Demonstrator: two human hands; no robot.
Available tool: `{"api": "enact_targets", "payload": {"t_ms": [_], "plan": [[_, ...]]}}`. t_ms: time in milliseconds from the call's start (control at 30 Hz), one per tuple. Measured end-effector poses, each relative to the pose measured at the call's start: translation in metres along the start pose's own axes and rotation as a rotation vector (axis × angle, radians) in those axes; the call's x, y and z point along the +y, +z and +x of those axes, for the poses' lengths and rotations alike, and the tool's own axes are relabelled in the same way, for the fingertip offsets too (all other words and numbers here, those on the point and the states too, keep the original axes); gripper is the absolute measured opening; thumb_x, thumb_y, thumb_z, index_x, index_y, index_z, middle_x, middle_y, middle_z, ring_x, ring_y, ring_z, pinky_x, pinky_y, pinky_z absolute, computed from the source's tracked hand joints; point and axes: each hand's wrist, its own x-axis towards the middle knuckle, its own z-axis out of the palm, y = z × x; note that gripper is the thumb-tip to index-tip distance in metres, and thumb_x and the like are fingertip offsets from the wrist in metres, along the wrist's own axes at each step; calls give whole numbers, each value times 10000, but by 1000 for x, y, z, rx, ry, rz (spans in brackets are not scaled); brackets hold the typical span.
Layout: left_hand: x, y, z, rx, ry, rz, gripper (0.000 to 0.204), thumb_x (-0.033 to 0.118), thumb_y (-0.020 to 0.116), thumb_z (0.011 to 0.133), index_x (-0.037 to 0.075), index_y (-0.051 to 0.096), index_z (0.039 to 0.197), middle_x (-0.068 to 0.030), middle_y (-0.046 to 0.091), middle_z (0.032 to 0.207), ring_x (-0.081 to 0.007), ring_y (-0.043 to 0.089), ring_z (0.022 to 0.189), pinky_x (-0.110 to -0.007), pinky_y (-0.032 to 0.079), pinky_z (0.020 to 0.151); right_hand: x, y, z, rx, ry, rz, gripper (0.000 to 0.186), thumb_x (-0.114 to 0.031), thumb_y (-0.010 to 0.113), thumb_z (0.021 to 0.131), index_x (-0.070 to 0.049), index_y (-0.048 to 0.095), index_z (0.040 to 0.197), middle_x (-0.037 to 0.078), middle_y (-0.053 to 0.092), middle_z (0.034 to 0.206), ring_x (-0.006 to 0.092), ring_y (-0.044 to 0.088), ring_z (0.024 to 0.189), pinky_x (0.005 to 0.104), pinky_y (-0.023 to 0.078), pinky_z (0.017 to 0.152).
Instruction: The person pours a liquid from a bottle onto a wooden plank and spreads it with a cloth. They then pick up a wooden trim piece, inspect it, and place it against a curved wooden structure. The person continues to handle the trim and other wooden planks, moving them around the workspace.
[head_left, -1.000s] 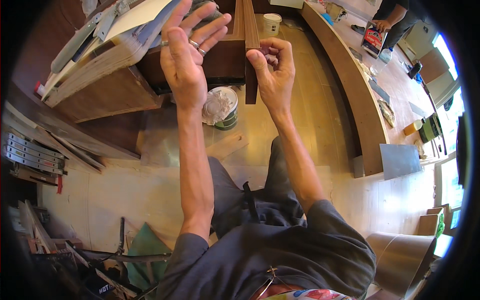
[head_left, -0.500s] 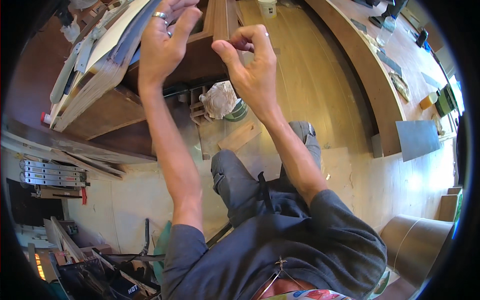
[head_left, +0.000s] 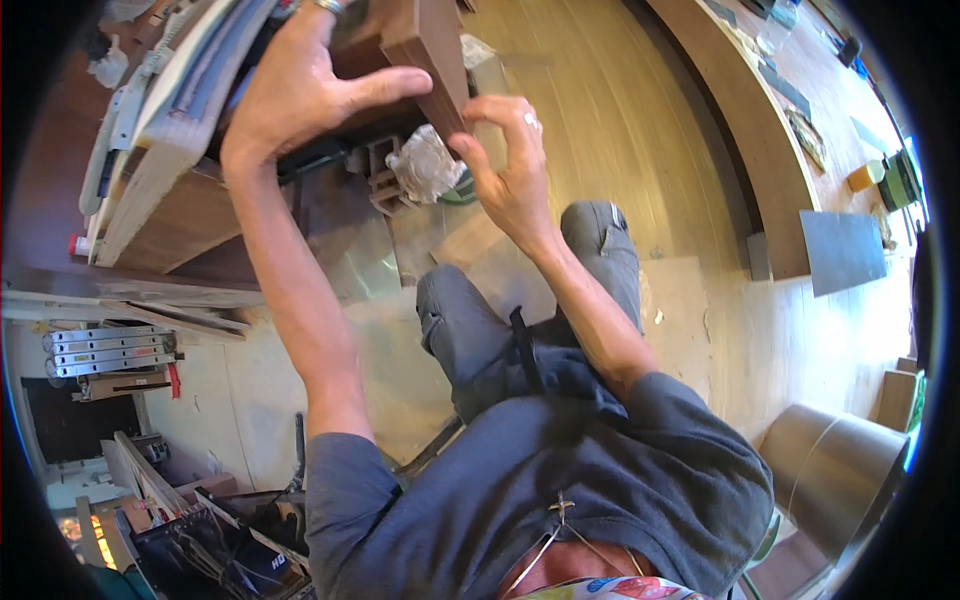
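A brown wooden panel (head_left: 432,70) with a thick edge stands at the top of the view, its lower corner tilted toward me. My right hand (head_left: 515,165) pinches that lower corner between thumb and bent fingers. To the left, my left hand (head_left: 290,95) is spread wide, its thumb stretched across to the panel's near edge. Its other fingers run past the top of the picture, so what they touch is hidden. Below the panel, a crumpled whitish bundle (head_left: 425,165) sits on a green tub (head_left: 460,190).
A wooden workbench (head_left: 190,225) with stacked sheets is at my left. On the right, a long curved-looking counter (head_left: 740,130) carries a grey sheet (head_left: 843,252), an amber jar (head_left: 864,177) and a green container (head_left: 897,180). A metal cylinder (head_left: 835,465) stands lower right; a folded ladder (head_left: 110,350) lies left.
The wooden panel has come nearer and tilted. My left hand has moved left and spread its thumb. My right hand has dropped a little and now grips the panel's corner.
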Motion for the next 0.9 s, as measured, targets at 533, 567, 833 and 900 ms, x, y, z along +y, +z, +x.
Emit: {"api": "enact_targets", "payload": {"t_ms": [533, 567, 833, 900], "plan": [[-25, 9, 3, 60, 149, -38, 1046, 409, 936, 613, 68, 446, 1472, -185, 544, 1358, -296, 490, 1307, -416, 343, 1129, 18, 3, -16, -4, 62, 146, 466, -202, 873, 735, -67, 643, 1118, 111, 623, 1104, 287, 601, 1009, 389, 479, 872], [-25, 7, 4, 30, 129, -13, 1049, 417, 934, 615, 55, 444, 1469, -185, 542, 1358, -297, 492, 1306, -414, 347, 1129, 19, 2, -19, -11, 54, 121, 462, -200, 872, 736, -67, 645, 1116, 111, 624, 1100, 287, 600, 1006, 391, 478, 869], [-12, 4, -2, 49, 29, -41, 1016, 430, 918, 644, 5, 460, 1446, -214, 534, 1388, -317, 491, 1321, -402, 370, 1125, 1, 13, -8, 102, -93, -71, 446, -69, 857, 675, -41, 565, 1011, 125, 609, 964, 307, 586, 899, 411, 478, 773], [-11, 4, -3, 80, 74, -72, 1006, 421, 913, 647, 15, 463, 1450, -228, 538, 1381, -322, 507, 1304, -394, 383, 1115, 1, 20, -1, 127, -107, -103, 421, -45, 839, 679, -39, 571, 1004, 126, 611, 952, 308, 589, 871, 410, 486, 740]]}}
